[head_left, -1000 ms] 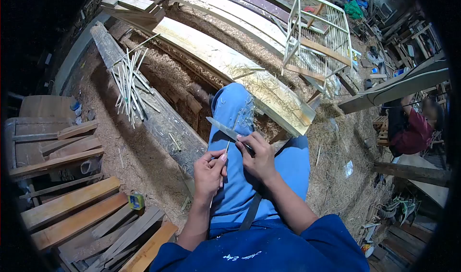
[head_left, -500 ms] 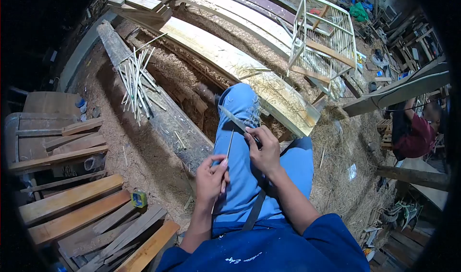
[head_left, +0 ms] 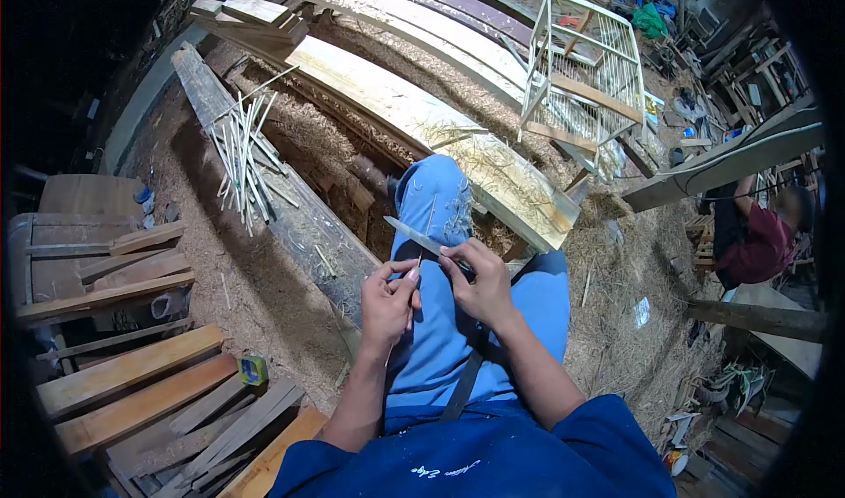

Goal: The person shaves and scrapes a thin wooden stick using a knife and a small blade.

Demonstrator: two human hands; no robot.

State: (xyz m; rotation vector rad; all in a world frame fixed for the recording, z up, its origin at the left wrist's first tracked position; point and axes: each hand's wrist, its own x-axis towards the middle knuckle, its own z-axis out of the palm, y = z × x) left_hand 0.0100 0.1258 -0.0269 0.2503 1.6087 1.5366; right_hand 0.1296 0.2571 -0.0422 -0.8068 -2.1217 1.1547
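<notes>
My left hand (head_left: pixel 390 306) is closed in a pinch on a thin wooden stick (head_left: pixel 431 215), which points away from me over my blue trouser leg. My right hand (head_left: pixel 482 285) is wrapped round the handle of a knife (head_left: pixel 410 233). Its pale blade lies across the stick, pointing up and left, just beyond my left fingertips. Whether the edge bites into the wood cannot be made out. To the left, a bundle of similar thin sticks (head_left: pixel 242 159) rests on a weathered plank (head_left: pixel 312 225).
A slatted wooden cage (head_left: pixel 585 80) stands on the right beyond a pale board (head_left: pixel 414 115) strewn with shavings. Cut boards (head_left: pixel 132 370) and a yellow tape measure (head_left: pixel 253 370) lie at lower left. At far right is a person in a maroon shirt (head_left: pixel 761 247), near a wooden beam (head_left: pixel 731 168).
The knife has come down and left, closer to my left fingers, and its blade lies flatter across the stick. A length of the stick now shows beyond the blade. The view has shifted slightly.
</notes>
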